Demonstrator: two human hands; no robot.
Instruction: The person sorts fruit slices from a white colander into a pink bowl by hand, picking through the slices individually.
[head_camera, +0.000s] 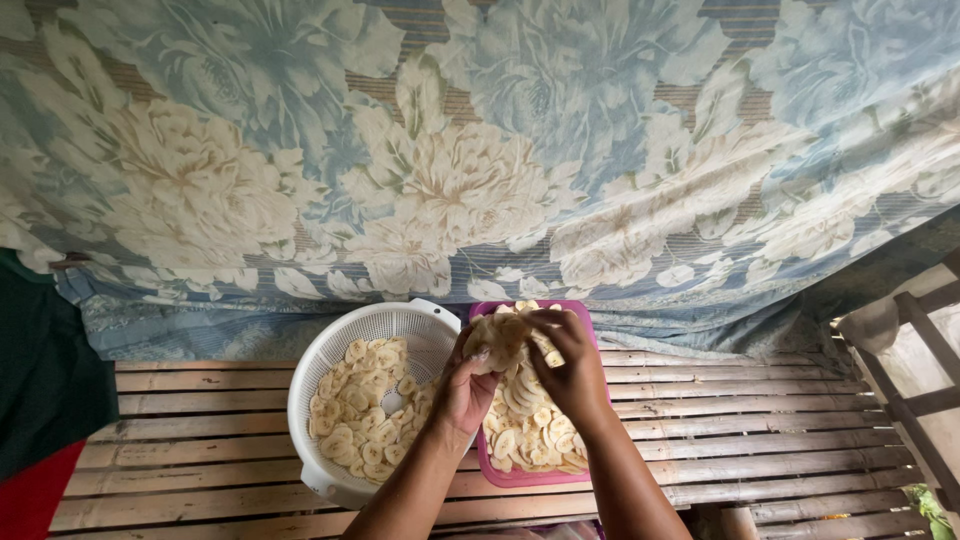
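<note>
Both hands meet over the pink tub (478, 462). The left hand (466, 385) is curled around a stack of pale banana slices (497, 338), fingers closed on it. The right hand (572, 372) pinches the stack's far edge from above. More slices fill the tub below; a white colander (325, 365) with slices sits touching its left, both on a slatted bamboo bench (760, 420) beneath a flowered cloth (480, 150).
</note>
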